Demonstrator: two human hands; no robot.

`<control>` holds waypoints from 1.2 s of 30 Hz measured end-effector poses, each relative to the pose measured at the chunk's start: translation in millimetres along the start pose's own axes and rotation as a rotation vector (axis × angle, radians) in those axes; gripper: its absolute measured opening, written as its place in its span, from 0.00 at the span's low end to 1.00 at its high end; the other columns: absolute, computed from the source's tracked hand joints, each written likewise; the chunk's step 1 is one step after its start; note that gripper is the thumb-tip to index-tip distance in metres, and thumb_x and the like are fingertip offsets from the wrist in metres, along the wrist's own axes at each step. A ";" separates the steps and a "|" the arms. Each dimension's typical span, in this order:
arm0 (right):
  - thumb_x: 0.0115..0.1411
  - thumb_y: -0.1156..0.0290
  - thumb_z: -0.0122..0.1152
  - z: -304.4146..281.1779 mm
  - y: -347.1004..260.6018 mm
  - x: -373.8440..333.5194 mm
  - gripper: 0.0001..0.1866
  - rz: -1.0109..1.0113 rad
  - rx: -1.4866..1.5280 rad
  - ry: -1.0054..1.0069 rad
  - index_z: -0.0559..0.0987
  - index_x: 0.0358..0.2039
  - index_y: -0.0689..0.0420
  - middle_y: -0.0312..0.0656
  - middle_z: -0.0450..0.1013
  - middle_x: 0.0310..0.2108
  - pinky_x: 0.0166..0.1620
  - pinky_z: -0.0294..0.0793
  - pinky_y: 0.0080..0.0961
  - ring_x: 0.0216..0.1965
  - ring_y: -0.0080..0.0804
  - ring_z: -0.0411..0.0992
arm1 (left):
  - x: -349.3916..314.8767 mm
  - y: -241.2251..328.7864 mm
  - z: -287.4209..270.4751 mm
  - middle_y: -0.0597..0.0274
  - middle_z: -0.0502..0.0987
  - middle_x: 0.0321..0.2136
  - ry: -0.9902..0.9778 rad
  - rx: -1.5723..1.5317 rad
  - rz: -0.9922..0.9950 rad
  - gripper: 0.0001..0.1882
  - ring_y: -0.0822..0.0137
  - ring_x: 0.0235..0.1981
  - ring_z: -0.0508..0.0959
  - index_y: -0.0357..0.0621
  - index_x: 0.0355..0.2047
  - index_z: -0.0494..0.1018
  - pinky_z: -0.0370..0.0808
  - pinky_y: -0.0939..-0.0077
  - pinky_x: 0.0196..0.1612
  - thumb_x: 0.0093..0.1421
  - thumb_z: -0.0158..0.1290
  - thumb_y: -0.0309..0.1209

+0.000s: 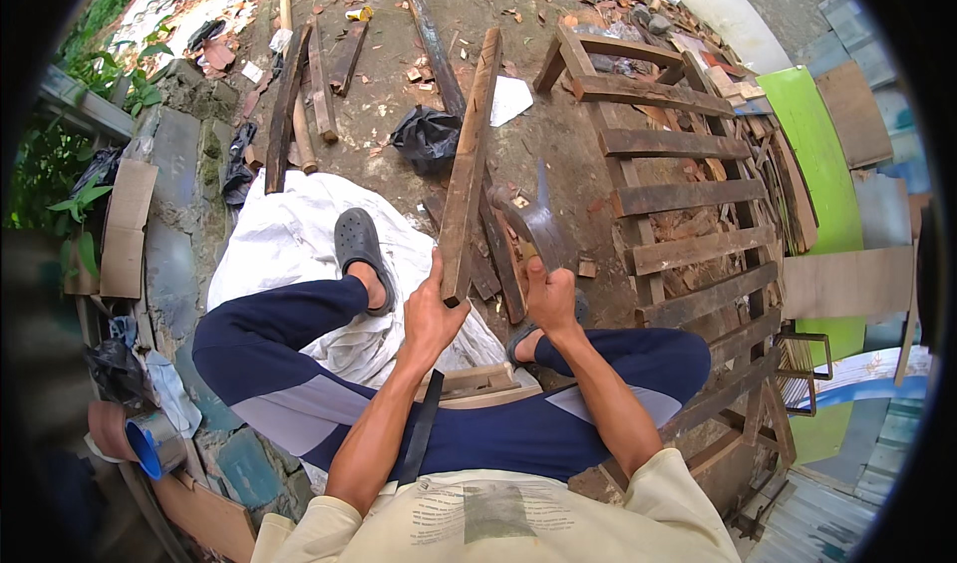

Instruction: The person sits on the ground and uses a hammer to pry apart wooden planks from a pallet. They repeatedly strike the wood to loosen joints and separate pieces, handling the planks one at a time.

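Note:
My left hand (431,314) is wrapped round the near end of a long wooden beam (469,174), which slants up and away in front of me. Just to the right, my right hand (551,299) is closed, thumb up, on a hammer (538,226). Motion smears the hammer, so its outline is unclear, but it rises from the fist close beside the beam. Under and beyond the beam lie darker wooden pieces (501,249) on the ground. More short pieces of wood (477,381) lie between my legs.
A slatted wooden pallet frame (688,201) stands at the right. White sheeting (289,234) spreads under my left foot. Loose boards (287,109) and a black plastic bag (426,139) lie ahead. A stone wall (174,234) borders the left, and a green panel (812,164) the right.

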State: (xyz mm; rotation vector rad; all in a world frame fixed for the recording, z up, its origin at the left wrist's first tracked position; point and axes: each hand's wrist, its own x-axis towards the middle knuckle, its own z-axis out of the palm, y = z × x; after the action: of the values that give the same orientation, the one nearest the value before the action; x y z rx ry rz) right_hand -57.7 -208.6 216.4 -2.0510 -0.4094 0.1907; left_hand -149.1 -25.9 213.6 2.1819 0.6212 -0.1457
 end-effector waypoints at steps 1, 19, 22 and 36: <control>0.71 0.48 0.48 7.8 10.0 -6.0 0.29 -0.016 -0.015 0.018 0.75 0.36 0.68 0.55 0.66 0.16 0.24 0.65 0.38 0.18 0.53 0.70 | -0.4 -1.3 2.7 0.35 0.80 0.41 0.001 -0.006 0.005 0.54 0.43 0.42 0.82 0.40 0.71 0.48 0.79 0.61 0.46 0.47 0.64 0.31; 0.66 0.64 0.53 -21.2 40.9 39.3 0.24 0.599 0.092 -0.305 0.72 0.59 0.64 0.53 0.78 0.32 0.34 0.77 0.38 0.31 0.44 0.79 | 24.8 -65.0 36.6 0.42 0.82 0.38 -0.029 -0.547 -0.259 0.43 0.56 0.37 0.84 0.26 0.57 0.67 0.80 0.68 0.44 0.40 0.66 0.34; 0.62 0.73 0.57 -19.1 36.7 42.9 0.28 0.715 0.242 -0.436 0.68 0.63 0.63 0.47 0.77 0.30 0.24 0.74 0.30 0.27 0.31 0.77 | 22.2 -65.1 38.7 0.43 0.82 0.38 -0.043 -0.484 -0.281 0.42 0.57 0.37 0.83 0.29 0.56 0.67 0.79 0.68 0.43 0.40 0.67 0.35; 0.52 0.73 0.65 11.5 56.3 62.6 0.33 0.485 -0.286 -0.556 0.72 0.60 0.66 0.54 0.79 0.33 0.36 0.76 0.36 0.29 0.36 0.78 | 13.2 -38.0 33.7 0.35 0.80 0.40 -0.082 -0.060 -0.230 0.43 0.41 0.43 0.81 0.39 0.60 0.61 0.77 0.56 0.48 0.44 0.66 0.37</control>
State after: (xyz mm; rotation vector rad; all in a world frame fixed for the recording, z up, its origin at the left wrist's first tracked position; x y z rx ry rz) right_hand 8.8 -201.6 163.9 -2.3358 -0.2728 1.0634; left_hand -152.3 -26.5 161.3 2.0320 0.8175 -0.3323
